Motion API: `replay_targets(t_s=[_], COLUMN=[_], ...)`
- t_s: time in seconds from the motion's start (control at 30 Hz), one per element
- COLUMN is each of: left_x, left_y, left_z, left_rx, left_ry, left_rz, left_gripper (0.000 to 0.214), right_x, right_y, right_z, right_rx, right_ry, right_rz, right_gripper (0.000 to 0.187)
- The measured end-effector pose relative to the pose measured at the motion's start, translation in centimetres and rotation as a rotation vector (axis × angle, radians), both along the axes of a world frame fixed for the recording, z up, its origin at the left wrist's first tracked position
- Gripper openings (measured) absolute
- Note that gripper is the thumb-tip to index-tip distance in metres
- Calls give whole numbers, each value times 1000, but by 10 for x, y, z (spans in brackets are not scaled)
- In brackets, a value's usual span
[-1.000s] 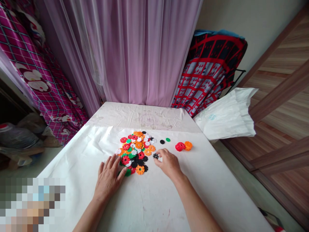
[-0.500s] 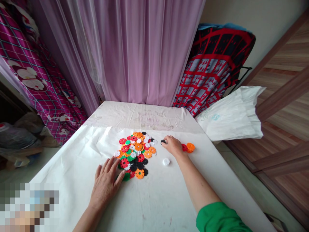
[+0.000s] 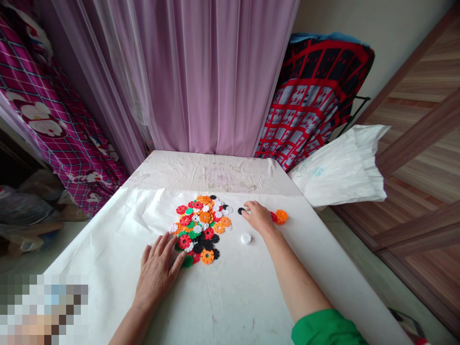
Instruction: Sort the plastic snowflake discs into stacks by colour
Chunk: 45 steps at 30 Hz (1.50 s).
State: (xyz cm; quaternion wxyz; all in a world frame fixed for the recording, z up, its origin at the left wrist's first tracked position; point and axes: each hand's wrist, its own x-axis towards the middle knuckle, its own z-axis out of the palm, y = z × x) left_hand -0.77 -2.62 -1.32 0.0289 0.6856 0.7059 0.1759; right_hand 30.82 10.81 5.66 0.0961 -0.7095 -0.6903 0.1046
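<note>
A heap of notched plastic discs (image 3: 205, 217) in red, orange, green, white and black lies mid-table. My left hand (image 3: 158, 263) rests flat on its near left side, fingers spread, the thumb and fingertips by a green disc (image 3: 187, 261) and a red disc (image 3: 184, 241). To the right of the heap, my right hand (image 3: 258, 216) is low over the table with its fingers a little apart. A black disc (image 3: 240, 211) lies flat right at its fingertips. Closer to me is a white disc stack (image 3: 246, 238). Behind the right wrist sit orange discs (image 3: 281, 217) and a partly hidden red disc (image 3: 273, 216).
The white cloth-covered table (image 3: 223, 306) ends at a purple curtain (image 3: 215, 76). A white bag (image 3: 341, 167) touches its right edge. Red-and-black patterned fabric (image 3: 309, 100) hangs at the back right, and a pink checked cloth (image 3: 53, 120) at the left.
The black disc, earlier tilted between my right fingers, now lies on the table with the fingers loosened beside it. My left hand has stayed in place. The view has shifted slightly.
</note>
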Motion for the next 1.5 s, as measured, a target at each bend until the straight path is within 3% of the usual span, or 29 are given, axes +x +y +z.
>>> replay_targets(t_s=[0.13, 0.3, 0.47, 0.77, 0.9, 1.0, 1.1, 1.2, 1.5], left_x=[0, 2, 4, 5, 5, 5, 5, 4, 3], left_y=[0, 0, 0, -2, -2, -2, -1, -1, -2], left_z=[1, 2, 5, 8, 8, 7, 7, 6, 5], left_rx=[15, 11, 7, 10, 17, 6, -6, 4, 9], left_ry=[4, 1, 1, -30, -24, -18, -17, -16, -12], left_rz=[-19, -22, -25, -24, -29, -23, -19, -16, -14], left_gripper=[54, 55, 55, 56, 54, 54, 55, 54, 52], right_x=[-20, -56, -72, -75, -52, -25, -3, 8, 7], right_y=[-37, -91, -106, -101, -85, -56, -24, -1, 16], right_z=[2, -18, -24, 0, 10, 14, 10, 0, -21], right_rx=[73, -59, -117, -139, -86, -23, 7, 12, 6], right_ry=[103, 232, 189, -138, -176, -142, -133, -129, -126], right_rz=[85, 329, 362, 386, 316, 169, 39, -6, 32], right_gripper=[21, 19, 30, 21, 21, 24, 26, 27, 26])
